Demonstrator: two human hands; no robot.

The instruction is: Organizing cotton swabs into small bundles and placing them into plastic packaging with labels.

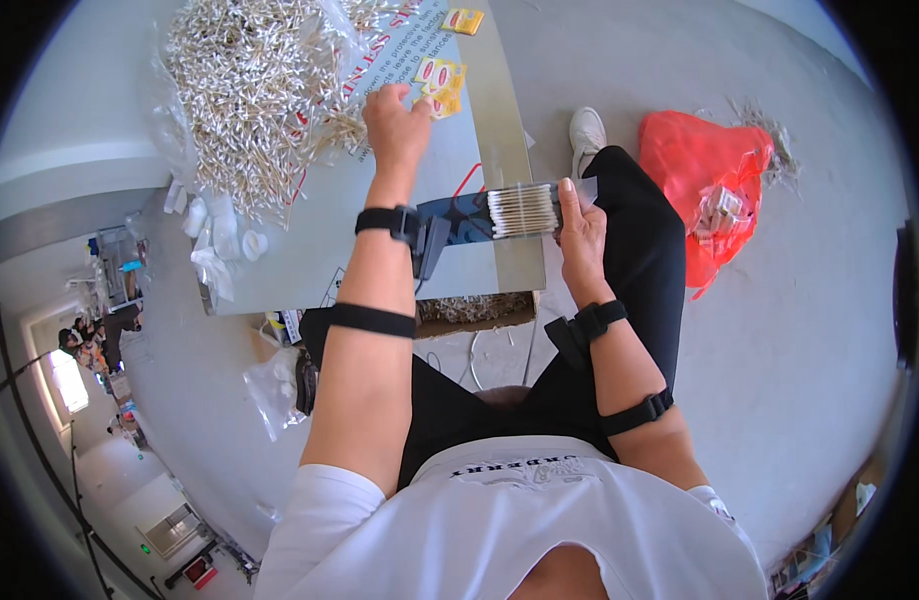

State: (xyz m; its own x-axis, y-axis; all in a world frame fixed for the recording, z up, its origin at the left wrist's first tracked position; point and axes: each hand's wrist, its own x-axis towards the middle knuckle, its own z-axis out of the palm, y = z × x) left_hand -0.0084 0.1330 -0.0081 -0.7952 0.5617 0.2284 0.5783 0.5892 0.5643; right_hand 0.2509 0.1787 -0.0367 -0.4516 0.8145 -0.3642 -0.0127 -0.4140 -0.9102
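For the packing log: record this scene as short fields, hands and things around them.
left hand: reaching onto the table, at the small yellow packets
right hand: gripping a bundle of cotton swabs
loose pile of swabs: far left of the table
red plastic bag: on the floor, right

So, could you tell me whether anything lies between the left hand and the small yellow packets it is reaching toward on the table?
Nothing visible does. The left hand is right beside the yellow packets, with only bare table around them; the swab pile lies off to its left.
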